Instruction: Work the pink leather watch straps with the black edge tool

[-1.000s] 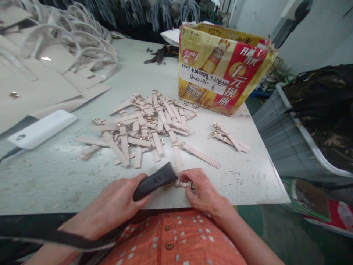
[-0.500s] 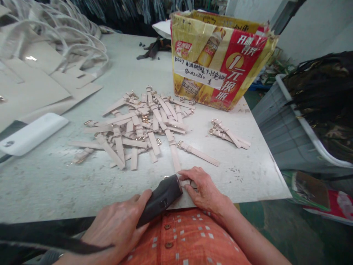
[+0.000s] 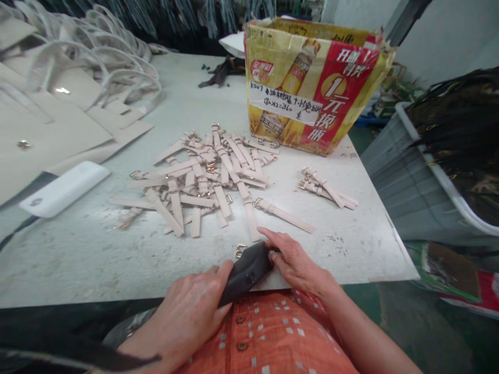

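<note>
My left hand is wrapped around a black handheld tool, whose front end points right toward my other hand. At the table's near edge, my right hand pinches a short pale buckle strap, mostly hidden behind the tool. That strap's gold buckle shows to the left of the tool's front end. Just beyond my hands lies a loose heap of pale buckle straps. One single strap lies apart at the heap's right side.
A small group of straps lies farther right. Behind stands a yellow and red carton. Pale bag panels with handles and a white flat object are at left. A grey bin of dark items stands beyond the table's right edge.
The black tool has moved slightly right and up, now covering the strap at my right fingers. The view has shifted a little, and more of the gold buckle shows.
</note>
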A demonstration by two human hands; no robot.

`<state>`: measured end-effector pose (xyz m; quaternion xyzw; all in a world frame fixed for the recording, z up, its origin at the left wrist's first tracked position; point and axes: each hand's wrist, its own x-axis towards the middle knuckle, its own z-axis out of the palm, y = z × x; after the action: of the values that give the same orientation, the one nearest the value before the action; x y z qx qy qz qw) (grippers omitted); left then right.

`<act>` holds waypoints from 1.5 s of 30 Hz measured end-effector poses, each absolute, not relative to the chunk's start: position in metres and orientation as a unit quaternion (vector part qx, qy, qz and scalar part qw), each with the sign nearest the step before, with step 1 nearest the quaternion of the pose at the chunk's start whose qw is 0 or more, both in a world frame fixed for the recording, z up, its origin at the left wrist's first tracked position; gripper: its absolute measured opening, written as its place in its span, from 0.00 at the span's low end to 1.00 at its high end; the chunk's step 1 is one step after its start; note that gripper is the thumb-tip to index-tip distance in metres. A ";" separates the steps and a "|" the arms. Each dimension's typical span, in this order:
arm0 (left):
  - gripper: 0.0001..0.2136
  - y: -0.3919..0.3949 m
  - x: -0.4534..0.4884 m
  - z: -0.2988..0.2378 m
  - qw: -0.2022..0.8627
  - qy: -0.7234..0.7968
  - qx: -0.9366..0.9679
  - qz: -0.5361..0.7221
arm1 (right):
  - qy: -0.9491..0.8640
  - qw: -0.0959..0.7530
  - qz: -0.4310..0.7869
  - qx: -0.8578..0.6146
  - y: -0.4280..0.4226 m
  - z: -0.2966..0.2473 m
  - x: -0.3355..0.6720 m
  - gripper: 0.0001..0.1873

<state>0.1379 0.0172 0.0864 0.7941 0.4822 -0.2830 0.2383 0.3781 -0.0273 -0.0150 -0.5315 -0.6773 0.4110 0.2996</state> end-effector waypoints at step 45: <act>0.16 0.007 0.099 0.061 0.291 0.526 0.778 -0.184 | -0.685 0.361 0.337 -0.536 -0.023 -0.026 0.366 0.38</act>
<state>0.0986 0.0071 0.0609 0.7777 0.5260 -0.1841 0.2909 0.3657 -0.0229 -0.0263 -0.5358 -0.6848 0.3368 0.3615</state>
